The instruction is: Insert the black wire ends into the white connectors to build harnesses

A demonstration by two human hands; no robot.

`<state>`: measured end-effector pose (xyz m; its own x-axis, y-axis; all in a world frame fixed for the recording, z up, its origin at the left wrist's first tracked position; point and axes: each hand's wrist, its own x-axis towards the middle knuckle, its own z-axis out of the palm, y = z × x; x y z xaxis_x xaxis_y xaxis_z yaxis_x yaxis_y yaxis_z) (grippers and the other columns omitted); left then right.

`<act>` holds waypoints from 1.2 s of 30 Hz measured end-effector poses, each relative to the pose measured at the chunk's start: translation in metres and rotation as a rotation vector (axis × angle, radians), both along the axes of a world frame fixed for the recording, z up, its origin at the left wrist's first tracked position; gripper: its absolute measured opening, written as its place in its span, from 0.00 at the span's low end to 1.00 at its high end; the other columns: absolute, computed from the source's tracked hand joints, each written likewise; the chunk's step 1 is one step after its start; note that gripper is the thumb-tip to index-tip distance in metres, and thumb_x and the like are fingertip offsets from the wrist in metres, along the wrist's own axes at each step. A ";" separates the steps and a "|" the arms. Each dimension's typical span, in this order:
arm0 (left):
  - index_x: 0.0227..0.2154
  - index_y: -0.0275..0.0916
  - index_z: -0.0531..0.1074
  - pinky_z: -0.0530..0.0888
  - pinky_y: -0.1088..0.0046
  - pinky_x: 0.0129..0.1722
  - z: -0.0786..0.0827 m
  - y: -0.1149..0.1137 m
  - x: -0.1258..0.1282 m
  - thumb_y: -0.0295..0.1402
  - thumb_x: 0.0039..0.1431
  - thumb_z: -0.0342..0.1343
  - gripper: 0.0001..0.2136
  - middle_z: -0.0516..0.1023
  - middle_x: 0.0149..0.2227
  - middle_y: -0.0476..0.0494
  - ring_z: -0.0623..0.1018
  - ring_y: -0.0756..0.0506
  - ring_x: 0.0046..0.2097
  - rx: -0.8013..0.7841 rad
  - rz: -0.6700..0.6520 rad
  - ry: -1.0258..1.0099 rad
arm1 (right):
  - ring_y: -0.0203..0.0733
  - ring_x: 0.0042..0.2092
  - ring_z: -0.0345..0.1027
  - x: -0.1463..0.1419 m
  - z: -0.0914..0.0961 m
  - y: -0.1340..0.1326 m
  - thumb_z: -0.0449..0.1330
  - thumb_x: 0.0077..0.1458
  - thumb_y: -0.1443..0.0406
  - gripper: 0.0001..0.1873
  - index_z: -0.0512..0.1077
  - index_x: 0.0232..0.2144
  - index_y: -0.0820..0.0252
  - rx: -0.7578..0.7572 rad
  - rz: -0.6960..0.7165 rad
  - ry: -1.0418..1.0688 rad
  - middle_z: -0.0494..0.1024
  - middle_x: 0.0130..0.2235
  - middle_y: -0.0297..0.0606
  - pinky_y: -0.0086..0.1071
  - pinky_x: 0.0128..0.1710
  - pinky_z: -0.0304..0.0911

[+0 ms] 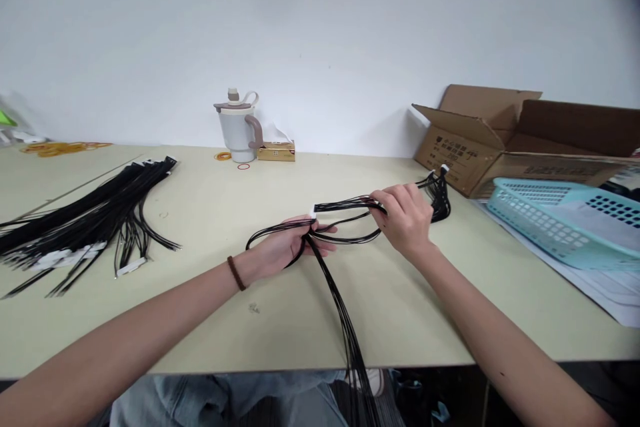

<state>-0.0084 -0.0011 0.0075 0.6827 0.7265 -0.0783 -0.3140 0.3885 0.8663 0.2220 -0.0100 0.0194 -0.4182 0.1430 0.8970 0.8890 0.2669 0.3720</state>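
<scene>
A bundle of thin black wires (345, 320) with small white connectors lies looped across the middle of the pale green table (210, 213). My left hand (287, 247) is closed around the bundle where the strands gather. From there the wires trail toward me and hang over the table's front edge. My right hand (406, 215) pinches the upper strands of the loop, a little right of a white connector (314, 209). Beyond my right hand the wires end in more white plugs (442, 172).
A large pile of similar black wires (85, 220) lies at the left. A white jug with a brown lid (237, 125) and a small gold box (277, 150) stand by the wall. An open cardboard box (500, 140) and a light blue plastic basket (565, 220) sit at the right.
</scene>
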 end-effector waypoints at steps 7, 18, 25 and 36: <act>0.27 0.35 0.67 0.68 0.66 0.43 0.001 0.002 0.002 0.29 0.55 0.52 0.04 0.77 0.37 0.41 0.76 0.46 0.37 -0.068 0.051 -0.061 | 0.38 0.43 0.62 -0.027 -0.005 -0.013 0.60 0.52 0.69 0.16 0.69 0.44 0.51 0.032 0.103 -0.193 0.75 0.40 0.36 0.34 0.42 0.57; 0.22 0.35 0.68 0.65 0.77 0.30 0.005 -0.001 0.005 0.25 0.53 0.52 0.06 0.68 0.24 0.48 0.67 0.52 0.28 -0.117 0.137 -0.051 | 0.32 0.41 0.63 -0.056 -0.019 -0.017 0.57 0.53 0.72 0.05 0.70 0.30 0.58 -0.160 0.360 -0.354 0.75 0.34 0.28 0.35 0.49 0.55; 0.21 0.35 0.68 0.63 0.77 0.30 0.004 0.001 0.005 0.25 0.54 0.50 0.08 0.67 0.24 0.48 0.66 0.52 0.28 -0.116 0.151 -0.061 | 0.31 0.40 0.64 -0.055 -0.019 -0.015 0.56 0.54 0.73 0.05 0.70 0.32 0.60 -0.187 0.357 -0.358 0.76 0.33 0.28 0.35 0.48 0.56; 0.23 0.35 0.66 0.62 0.77 0.29 0.005 0.000 0.005 0.27 0.55 0.51 0.06 0.64 0.24 0.49 0.65 0.52 0.28 -0.125 0.145 -0.042 | 0.34 0.41 0.67 -0.055 -0.021 -0.011 0.54 0.56 0.73 0.08 0.69 0.37 0.60 -0.269 0.430 -0.275 0.77 0.36 0.32 0.36 0.47 0.60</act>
